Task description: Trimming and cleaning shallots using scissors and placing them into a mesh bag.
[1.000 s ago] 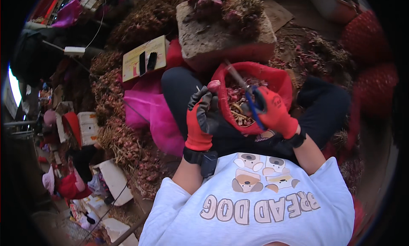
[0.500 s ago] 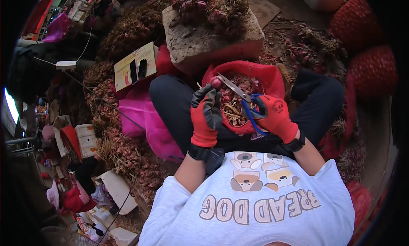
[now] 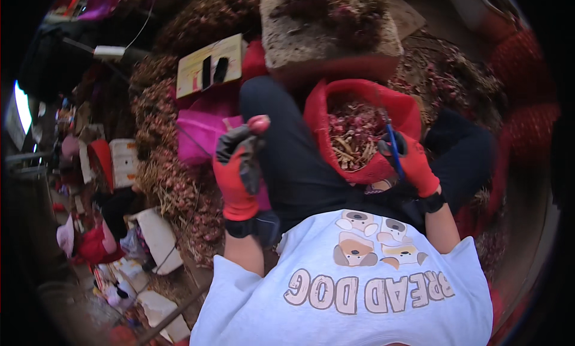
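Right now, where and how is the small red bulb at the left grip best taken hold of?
Probably by the rounded, exposed end of the small red bulb, with a light pinch from its far right side. It sticks out beyond the left grip, which covers its near left side, so the outer curve looks the easier part to reach.

Two dark slabs (image 3: 207, 71) lie on a yellow box (image 3: 190, 67) at upper left, with magenta mesh (image 3: 196, 139) just below it. A white power strip (image 3: 110, 51) hangs farther left; lower down that side, a co-worker in red (image 3: 90, 245) with a pink hat (image 3: 64, 235) is near white boxes (image 3: 124, 154).
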{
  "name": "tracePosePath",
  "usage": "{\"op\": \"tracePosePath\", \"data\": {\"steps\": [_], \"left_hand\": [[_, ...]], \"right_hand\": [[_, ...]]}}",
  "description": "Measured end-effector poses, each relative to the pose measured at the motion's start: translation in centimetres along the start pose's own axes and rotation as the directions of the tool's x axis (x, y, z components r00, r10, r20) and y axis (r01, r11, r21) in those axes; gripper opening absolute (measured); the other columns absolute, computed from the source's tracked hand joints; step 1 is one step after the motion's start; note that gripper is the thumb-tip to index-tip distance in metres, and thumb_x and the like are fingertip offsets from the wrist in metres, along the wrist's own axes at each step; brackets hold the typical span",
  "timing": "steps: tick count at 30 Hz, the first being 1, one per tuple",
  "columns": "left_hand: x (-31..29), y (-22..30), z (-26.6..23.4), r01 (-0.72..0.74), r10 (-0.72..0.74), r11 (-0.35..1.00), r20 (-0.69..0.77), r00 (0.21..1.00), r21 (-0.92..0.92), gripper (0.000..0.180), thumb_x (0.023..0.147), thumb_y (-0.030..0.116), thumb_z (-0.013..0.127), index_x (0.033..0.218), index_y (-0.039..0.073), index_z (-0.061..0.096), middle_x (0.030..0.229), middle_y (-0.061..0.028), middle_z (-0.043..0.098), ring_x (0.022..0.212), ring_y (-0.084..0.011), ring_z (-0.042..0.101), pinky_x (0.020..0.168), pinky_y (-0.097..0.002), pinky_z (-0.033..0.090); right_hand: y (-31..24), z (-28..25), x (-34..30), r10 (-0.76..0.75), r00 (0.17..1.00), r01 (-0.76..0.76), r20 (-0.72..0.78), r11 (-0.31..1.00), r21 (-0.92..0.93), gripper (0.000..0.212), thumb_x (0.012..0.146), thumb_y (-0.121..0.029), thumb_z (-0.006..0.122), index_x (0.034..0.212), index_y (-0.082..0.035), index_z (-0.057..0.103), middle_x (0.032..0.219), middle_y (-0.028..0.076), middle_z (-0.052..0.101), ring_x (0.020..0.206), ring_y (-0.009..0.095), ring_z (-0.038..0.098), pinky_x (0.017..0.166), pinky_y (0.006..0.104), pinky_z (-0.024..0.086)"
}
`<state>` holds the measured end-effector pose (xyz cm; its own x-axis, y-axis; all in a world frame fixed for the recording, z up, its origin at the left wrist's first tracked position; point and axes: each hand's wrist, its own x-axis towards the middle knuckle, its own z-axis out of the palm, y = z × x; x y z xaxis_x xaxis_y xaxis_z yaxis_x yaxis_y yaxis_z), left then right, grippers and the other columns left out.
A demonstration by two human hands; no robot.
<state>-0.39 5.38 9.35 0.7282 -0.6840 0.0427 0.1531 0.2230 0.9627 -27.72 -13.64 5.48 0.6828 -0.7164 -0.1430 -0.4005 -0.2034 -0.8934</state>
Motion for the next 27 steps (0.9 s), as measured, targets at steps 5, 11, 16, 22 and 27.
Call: {"op": "tracePosePath", "data": {"steps": [5, 11, 16, 22, 27], "left_hand": [[-3.5, -3.2, -13.3, 0.292, -0.232, 0.86, -0.19, 0.954, 0.418, 0.024, 0.087, 0.004, 0.051, 0.11, 0.0, 0.055, 0.094, -0.007, 0.062, 0.081, -0.0122, 0.056, 0.075, -0.0229, 0.046], [-6.6, -9.4, -17.3, 0.236, -0.24, 0.971, -0.15, 0.959, -0.043, 0.035, 0.085, 0.001, 0.05, 0.12, -0.003, 0.049, 0.114, -0.0108, 0.055, 0.095, -0.0164, 0.056, 0.083, -0.0246, 0.047], [-1.1, 1.3, -3.0, 0.362, -0.316, 0.748, 0.182, 0.931, -0.557, 0.041, 0.087, -0.002, 0.045, 0.128, -0.001, 0.044, 0.126, -0.0123, 0.048, 0.114, -0.0238, 0.05, 0.096, -0.0302, 0.043], [1.3, 0.0, 6.9, 0.353, -0.21, 0.897, 0.445, 0.871, -0.266, 0.063, 0.084, -0.005, 0.049, 0.141, 0.01, 0.025, 0.126, -0.0172, 0.046, 0.111, -0.0236, 0.052, 0.092, -0.032, 0.045], [1.2, -7.0, 11.2, 0.497, -0.316, 0.846, 0.568, 0.76, -0.193, 0.051, 0.083, -0.004, 0.05, 0.132, 0.0, 0.036, 0.117, -0.0143, 0.053, 0.104, -0.019, 0.055, 0.089, -0.0312, 0.046]], "right_hand": [[2.1, 1.6, 1.1, -0.015, 0.999, 0.011, -0.039, 0.996, -0.084, 0.03, 0.077, -0.019, 0.069, 0.1, -0.003, 0.06, 0.084, 0.012, 0.065, 0.079, 0.021, 0.064, 0.07, 0.0321, 0.046], [2.3, 1.9, 1.2, -0.013, 0.996, 0.001, -0.092, 0.991, -0.134, 0.03, 0.078, -0.02, 0.067, 0.104, -0.004, 0.061, 0.089, 0.012, 0.065, 0.082, 0.02, 0.063, 0.073, 0.031, 0.046], [3.0, 1.5, 1.5, -0.025, 0.996, 0.038, -0.083, 0.986, 0.16, 0.026, 0.079, -0.017, 0.066, 0.101, -0.003, 0.06, 0.086, 0.008, 0.065, 0.08, 0.015, 0.061, 0.072, 0.0289, 0.045], [0.4, 0.9, 1.2, 0.044, 0.998, -0.056, 0.039, 0.922, 0.383, 0.026, 0.081, -0.012, 0.065, 0.103, -0.001, 0.059, 0.091, 0.004, 0.063, 0.084, 0.01, 0.058, 0.077, 0.0266, 0.045], [0.5, 0.9, 1.2, 0.007, 0.998, -0.053, 0.065, 0.67, 0.74, 0.032, 0.081, -0.008, 0.063, 0.11, 0.001, 0.056, 0.1, 0.006, 0.063, 0.092, 0.012, 0.059, 0.084, 0.0268, 0.046]]}}
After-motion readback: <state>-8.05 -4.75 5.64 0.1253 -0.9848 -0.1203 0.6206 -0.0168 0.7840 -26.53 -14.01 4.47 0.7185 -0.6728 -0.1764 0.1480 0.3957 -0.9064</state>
